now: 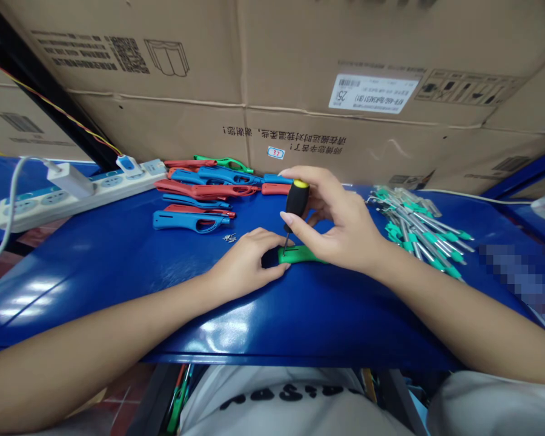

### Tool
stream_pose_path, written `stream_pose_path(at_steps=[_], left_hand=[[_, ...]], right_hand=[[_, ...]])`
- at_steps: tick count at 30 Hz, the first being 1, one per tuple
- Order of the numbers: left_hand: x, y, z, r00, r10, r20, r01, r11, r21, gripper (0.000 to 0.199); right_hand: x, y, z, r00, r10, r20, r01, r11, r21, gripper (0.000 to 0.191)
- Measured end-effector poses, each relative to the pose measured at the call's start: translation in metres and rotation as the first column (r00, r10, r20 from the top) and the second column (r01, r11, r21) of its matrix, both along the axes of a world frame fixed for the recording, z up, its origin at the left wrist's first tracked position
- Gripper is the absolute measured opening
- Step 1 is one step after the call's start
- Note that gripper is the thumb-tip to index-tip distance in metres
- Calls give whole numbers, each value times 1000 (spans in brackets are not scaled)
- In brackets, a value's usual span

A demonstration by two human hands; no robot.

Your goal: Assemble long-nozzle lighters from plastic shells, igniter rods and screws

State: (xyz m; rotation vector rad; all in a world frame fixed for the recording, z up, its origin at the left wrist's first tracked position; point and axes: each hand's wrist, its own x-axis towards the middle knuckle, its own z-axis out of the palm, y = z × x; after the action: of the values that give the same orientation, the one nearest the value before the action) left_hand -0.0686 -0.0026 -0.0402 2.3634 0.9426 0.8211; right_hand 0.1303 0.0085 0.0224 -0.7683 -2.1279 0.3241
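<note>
Gripped black-and-yellow screwdriver (297, 201) near upright in right hand (345, 224), with thumb and fingers closed on handle. Had tip at left end of green casing (301, 254), flat on blue table (227, 333). Pinched same end between thumb and fingers of left hand (249, 260). Had small metal pieces (229, 238) just beyond, red and blue casings (206, 192) farther back, silvery rods (422, 230) off right.

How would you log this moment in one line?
left hand: holds green casing | right hand: holds screwdriver, tip at casing | nearby: blue casings
</note>
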Motion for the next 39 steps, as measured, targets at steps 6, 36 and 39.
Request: stream_pose_path(at_steps=[6,36,39], left_hand=[[0,-1,1,1000,-2,-6,2,1000,-1,30],[0,-2,-1,999,-34,23,36,998,-53,17],[0,-2,-1,999,-35,14,36,997,-66,15]], right_hand=[[-1,-1,-1,1000,-10,13,9,999,53,45],[3,-3,9,979,-27,200,-2,990,144,52],[6,-5,14,966,-13,258,-4,998,64,53]])
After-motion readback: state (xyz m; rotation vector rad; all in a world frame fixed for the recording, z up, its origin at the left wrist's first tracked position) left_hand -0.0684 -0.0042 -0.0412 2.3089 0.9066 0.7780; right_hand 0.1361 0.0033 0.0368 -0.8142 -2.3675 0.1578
